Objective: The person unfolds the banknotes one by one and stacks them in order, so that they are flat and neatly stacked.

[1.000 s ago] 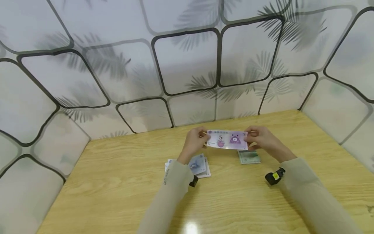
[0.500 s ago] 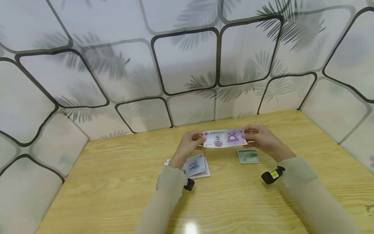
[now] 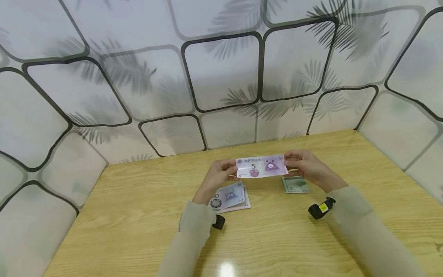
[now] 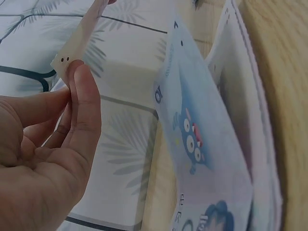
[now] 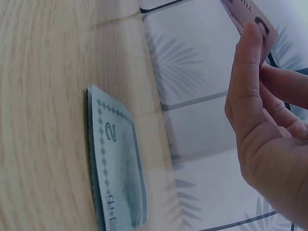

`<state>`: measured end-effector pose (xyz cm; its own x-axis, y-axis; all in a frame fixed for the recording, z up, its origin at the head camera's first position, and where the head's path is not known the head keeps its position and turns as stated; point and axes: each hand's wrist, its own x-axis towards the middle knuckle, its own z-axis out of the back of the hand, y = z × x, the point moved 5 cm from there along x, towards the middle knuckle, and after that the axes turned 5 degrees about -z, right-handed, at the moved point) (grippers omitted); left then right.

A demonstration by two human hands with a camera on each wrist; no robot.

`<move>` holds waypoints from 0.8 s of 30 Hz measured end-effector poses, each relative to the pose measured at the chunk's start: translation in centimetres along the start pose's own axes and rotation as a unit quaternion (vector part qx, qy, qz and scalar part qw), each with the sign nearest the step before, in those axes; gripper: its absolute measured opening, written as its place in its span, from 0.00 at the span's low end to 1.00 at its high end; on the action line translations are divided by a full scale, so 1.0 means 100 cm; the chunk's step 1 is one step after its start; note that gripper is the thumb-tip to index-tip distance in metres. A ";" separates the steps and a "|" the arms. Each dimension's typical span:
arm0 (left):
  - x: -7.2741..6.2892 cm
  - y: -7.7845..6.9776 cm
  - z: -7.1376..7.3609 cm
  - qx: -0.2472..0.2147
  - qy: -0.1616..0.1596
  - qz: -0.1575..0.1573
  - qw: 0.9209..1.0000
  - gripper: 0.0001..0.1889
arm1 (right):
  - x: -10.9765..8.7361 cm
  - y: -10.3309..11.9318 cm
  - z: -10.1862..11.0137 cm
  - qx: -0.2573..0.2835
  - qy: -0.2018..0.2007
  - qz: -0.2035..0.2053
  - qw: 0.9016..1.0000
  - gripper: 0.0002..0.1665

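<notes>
A purple play banknote marked 5, with a cartoon monster, is stretched flat between both hands above the table. My left hand pinches its left end between thumb and fingers. At the other end, my right hand pinches the note the same way. Below the left hand lies a loose pile of notes, topped by a blue banknote marked 10. In the left wrist view this blue note bends up off those beneath it. A green banknote marked 2 lies under the right hand, folded or stacked.
The wood-grain table extends on all sides of the notes. A patterned backdrop rises along its back and both sides. Black wrist cameras hang at the cuffs, low over the table.
Both hands have shifted left with the purple note still held between them. More of the blue note shows beside the left wrist. The green note stays in place.
</notes>
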<state>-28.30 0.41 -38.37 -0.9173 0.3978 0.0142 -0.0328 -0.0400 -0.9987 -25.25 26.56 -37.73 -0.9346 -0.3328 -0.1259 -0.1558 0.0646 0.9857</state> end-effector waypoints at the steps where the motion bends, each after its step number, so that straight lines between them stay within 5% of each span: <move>1: 0.000 0.000 0.001 -0.002 0.001 -0.002 1.000 0.16 | 0.000 0.001 0.000 -0.001 -0.002 -0.003 1.000 0.08; 9: -0.006 -0.002 0.007 -0.003 0.000 -0.004 1.000 0.15 | 0.002 0.003 -0.007 -0.014 -0.007 -0.033 0.999 0.08; 24: -0.016 0.000 0.018 0.005 -0.018 -0.007 1.000 0.15 | 0.004 0.001 -0.016 -0.031 0.015 -0.027 0.999 0.14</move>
<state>-27.57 -1.87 -38.35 -0.9306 0.3647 0.0311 -0.0506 -0.0441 -0.9977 -25.13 24.90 -37.53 -0.9151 -0.3623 -0.1769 -0.1853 -0.0117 0.9826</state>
